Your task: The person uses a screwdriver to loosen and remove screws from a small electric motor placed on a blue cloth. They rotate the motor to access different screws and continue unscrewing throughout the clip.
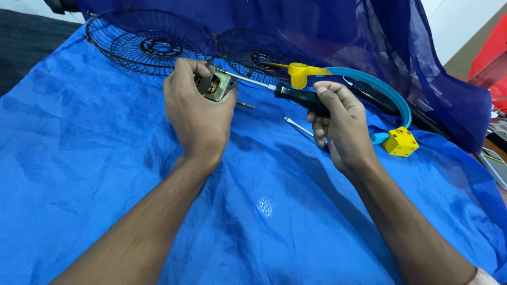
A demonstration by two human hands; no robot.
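On a wrinkled bright blue cloth (105,174), a round black wire fan guard (150,42) lies at the far left, with a second black wire guard (259,53) beside it. Just in front of them, the left hand (198,108) is closed around a small metal fan motor (215,86) with copper windings visible, gripping it from above. A screwdriver with a shiny steel shaft and black handle (296,95) runs from the motor to the right hand (343,124), whose fingers wrap the handle; its tip meets the motor's upper edge. Behind the right hand sits a yellow plastic piece (301,73); to its right, a curved light blue band (380,87) and a yellow cube-shaped block (401,141).
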